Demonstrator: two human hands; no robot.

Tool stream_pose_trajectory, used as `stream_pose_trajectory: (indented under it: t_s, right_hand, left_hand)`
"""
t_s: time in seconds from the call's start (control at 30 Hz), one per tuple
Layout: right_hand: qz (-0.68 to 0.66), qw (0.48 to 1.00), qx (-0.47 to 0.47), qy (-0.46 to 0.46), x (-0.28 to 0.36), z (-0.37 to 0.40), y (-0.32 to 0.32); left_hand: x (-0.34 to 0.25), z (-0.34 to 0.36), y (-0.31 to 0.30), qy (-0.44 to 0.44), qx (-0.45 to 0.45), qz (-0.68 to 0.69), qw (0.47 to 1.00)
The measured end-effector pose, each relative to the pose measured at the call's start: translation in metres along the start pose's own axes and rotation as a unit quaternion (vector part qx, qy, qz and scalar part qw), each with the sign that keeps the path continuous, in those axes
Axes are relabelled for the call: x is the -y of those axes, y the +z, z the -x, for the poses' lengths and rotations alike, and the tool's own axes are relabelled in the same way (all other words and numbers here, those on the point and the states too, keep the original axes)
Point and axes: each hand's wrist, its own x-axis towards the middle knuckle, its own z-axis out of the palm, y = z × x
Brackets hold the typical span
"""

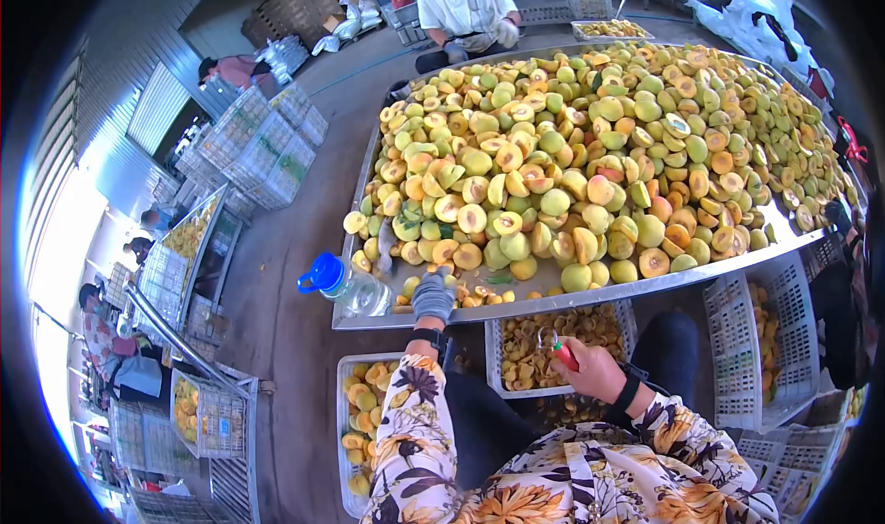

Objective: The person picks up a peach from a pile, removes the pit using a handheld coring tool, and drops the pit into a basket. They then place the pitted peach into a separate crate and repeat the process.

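Note:
My left hand (433,299), in a grey glove, is at the near rim of the metal table (544,305). Its fingers curl round a peach half (442,271), mostly hidden by the glove. Bare and closed, my right hand (595,371) grips a pitting tool (564,354) with a red handle and a metal loop. It is above a crate of brownish fruit scraps (525,340). Cut and whole yellow-green peaches (553,201) are heaped across the table. Small orange pieces (479,297) lie beside my left hand.
A blue-capped bottle (359,292) lies tilted at the table's left corner. Below it is a white crate of peach halves (358,432). White crates (751,349) stand at the right. A gloved person (466,12) sits across the table; others work at the left.

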Motion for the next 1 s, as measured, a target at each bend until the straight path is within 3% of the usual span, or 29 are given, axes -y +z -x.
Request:
stream_pose_trajectory:
  t_s: [0.07,0.13,0.2,0.27,0.37,0.47,0.53,0.73,0.93,1.0]
  right_hand:
    - [-0.009,1.000,0.012,0.009,-0.001,0.007,-0.005]
    - [-0.037,0.999,-0.009,0.003,0.002,0.002,-0.006]
    - [-0.044,0.998,-0.018,-0.032,0.012,-0.008,-0.007]
    - [-0.031,0.999,0.017,-0.020,0.024,-0.019,-0.004]
    - [-0.030,0.998,0.021,-0.049,0.030,-0.026,0.010]
    - [-0.026,0.998,0.022,-0.046,0.034,-0.024,0.016]
    - [-0.034,0.998,0.019,-0.057,0.030,-0.022,0.019]
    - [-0.054,0.998,0.004,-0.033,0.026,-0.011,0.020]
    - [-0.079,0.997,-0.011,-0.014,0.026,-0.001,0.026]
    - [-0.084,0.996,-0.014,-0.004,0.029,0.002,0.026]
  left_hand:
    - [-0.003,0.003,-0.008,-0.008,-0.067,0.135,0.989]
    - [-0.014,0.006,-0.012,-0.039,-0.075,0.482,0.872]
    - [-0.069,0.032,-0.075,-0.276,0.045,0.619,0.734]
    - [-0.086,0.051,-0.087,-0.227,0.142,0.687,0.676]
    - [-0.116,0.077,-0.090,-0.266,0.138,0.690,0.659]
    - [-0.124,0.097,-0.080,-0.304,0.075,0.710,0.630]
    - [-0.115,0.105,-0.071,-0.270,0.161,0.662,0.681]
    - [-0.139,0.121,-0.066,-0.192,0.092,0.692,0.690]
    - [-0.145,0.128,-0.053,-0.162,0.055,0.753,0.636]
    - [-0.149,0.128,-0.048,-0.102,0.003,0.722,0.684]
